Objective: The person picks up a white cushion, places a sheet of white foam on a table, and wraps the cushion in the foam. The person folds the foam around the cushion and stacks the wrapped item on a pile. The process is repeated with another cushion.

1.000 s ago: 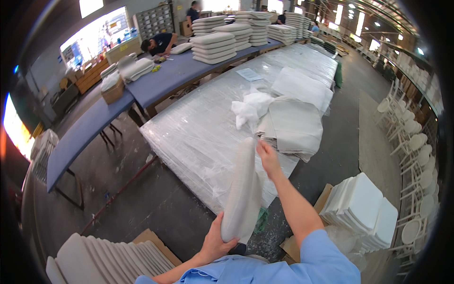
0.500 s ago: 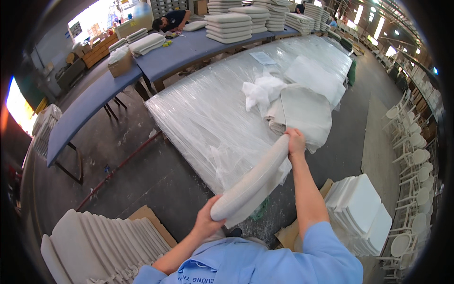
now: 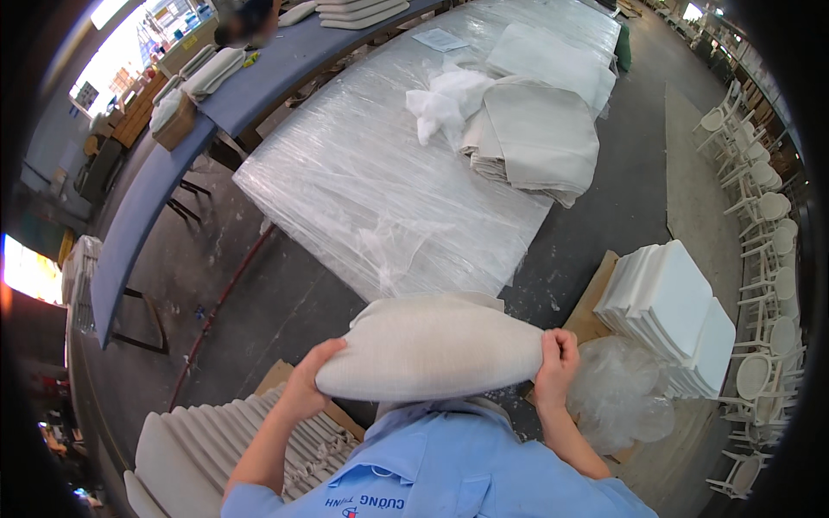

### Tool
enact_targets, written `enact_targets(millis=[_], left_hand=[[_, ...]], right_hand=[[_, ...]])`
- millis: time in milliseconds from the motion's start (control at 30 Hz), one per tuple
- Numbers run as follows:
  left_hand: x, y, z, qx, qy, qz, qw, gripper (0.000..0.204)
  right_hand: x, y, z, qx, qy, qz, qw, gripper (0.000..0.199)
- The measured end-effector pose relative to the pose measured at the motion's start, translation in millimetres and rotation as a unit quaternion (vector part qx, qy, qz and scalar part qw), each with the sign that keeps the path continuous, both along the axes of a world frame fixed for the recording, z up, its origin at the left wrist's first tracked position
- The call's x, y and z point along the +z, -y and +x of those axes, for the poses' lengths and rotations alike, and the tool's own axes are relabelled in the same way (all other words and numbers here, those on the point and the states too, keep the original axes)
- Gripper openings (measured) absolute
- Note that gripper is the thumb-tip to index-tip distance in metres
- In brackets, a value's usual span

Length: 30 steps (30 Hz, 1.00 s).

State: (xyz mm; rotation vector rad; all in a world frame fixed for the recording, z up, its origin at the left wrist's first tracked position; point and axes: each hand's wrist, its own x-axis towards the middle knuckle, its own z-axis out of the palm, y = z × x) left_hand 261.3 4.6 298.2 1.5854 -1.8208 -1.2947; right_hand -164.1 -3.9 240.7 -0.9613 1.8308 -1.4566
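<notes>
An off-white fabric-covered cushion (image 3: 432, 350) is held level close to my body, its broad face turned up toward me. My left hand (image 3: 309, 375) is closed round its left end, and my right hand (image 3: 557, 367) grips the right end with bent fingers. A loose flap of cloth shows along the cushion's far edge. Beyond it stands a wide table wrapped in clear plastic (image 3: 345, 164). A folded pile of beige cloth covers (image 3: 548, 134) lies on that table beside a crumpled white sheet (image 3: 445, 99).
A row of similar cushions (image 3: 194, 449) is stacked at lower left. White foam pads (image 3: 665, 302) stand on the right, near a clear plastic bag (image 3: 617, 393). White chair frames (image 3: 768, 328) line the far right. A long blue table (image 3: 164, 190) runs along the left; a person (image 3: 246, 22) is behind it.
The cushion has come back from the wrapped table toward my body and turned from slanted to level. My right hand has moved down and nearer; both hands still hold it. The view has tilted downward.
</notes>
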Motion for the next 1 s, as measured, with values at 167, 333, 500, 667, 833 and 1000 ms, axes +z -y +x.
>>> enact_targets(millis=[167,333,500,667,833,1000], left_hand=[[4,14,20,-0.104,-0.141,0.151,0.973,0.092],[-79,40,23,-0.139,-0.084,0.199,0.966,0.075],[-154,84,-31,-0.213,0.043,0.184,0.959,0.064],[-205,131,-67,-0.241,0.109,0.161,0.951,0.058],[-225,163,-72,-0.136,0.163,0.183,0.96,0.06],[-240,174,-78,-0.104,0.22,0.113,0.963,0.062]], right_hand=[[6,-1,-27,0.116,-0.04,0.055,0.991,0.013],[31,62,-32,0.403,-0.076,0.298,0.862,0.019],[-69,181,38,0.593,-0.273,0.307,0.692,0.043],[-180,229,84,0.569,-0.404,0.387,0.603,0.058],[-200,244,108,0.584,-0.398,0.477,0.523,0.039],[-190,243,106,0.567,-0.335,0.438,0.612,0.022]])
